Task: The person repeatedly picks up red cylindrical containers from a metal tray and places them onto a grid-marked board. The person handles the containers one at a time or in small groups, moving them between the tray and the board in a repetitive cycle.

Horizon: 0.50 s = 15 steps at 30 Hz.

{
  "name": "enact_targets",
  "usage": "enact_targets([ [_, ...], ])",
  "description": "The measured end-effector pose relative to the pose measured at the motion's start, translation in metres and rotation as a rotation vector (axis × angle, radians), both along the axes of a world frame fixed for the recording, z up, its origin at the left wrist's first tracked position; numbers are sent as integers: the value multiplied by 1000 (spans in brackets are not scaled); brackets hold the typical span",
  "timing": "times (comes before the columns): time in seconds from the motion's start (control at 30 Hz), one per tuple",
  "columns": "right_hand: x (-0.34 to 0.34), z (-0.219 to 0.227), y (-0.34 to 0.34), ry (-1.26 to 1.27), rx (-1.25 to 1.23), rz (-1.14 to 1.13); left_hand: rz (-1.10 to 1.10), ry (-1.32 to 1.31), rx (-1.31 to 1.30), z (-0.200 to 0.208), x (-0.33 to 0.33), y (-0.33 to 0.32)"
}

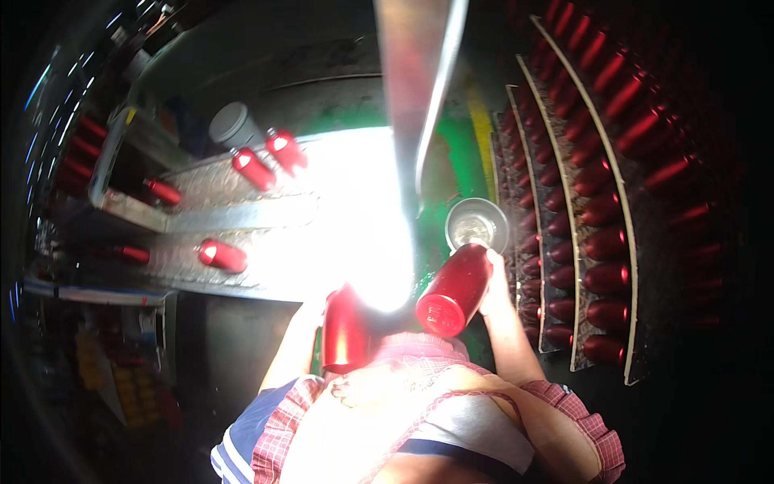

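Observation:
Two shiny red metal bottles are held in front of my body, one per hand. My left hand (pixel 318 314) grips the left red bottle (pixel 346 335) at its outer side, and its fingers are mostly hidden behind it. My right hand (pixel 497 280) is closed around the right red bottle (pixel 458 286), which tilts with its base toward me. Strong glare washes out the space between the bottles. Just beyond the right bottle stands a grey round bucket (pixel 451 234).
On the left, a conveyor (pixel 250 216) carries several red bottles (pixel 222 256); a pale lidded bucket (pixel 233 123) stands behind it. To the right rise rack shelves (pixel 574 242) packed with red bottles. A metal post (pixel 415 73) hangs at top centre, over a green floor (pixel 459 161).

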State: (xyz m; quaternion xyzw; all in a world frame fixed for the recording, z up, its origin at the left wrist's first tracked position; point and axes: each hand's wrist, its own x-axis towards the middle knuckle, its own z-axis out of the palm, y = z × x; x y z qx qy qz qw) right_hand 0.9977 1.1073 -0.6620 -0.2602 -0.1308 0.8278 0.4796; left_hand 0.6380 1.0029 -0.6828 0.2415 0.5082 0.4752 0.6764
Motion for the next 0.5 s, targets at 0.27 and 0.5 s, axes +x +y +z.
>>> enact_targets([
  [0.27, -227, 102, 15, -986, 1060, -81, 295, 815, 404, 140, -183, -29],
  [0.5, -340, 8, 12, -1309, 1286, -62, 448, 851, 730, 188, -228, -38],
])
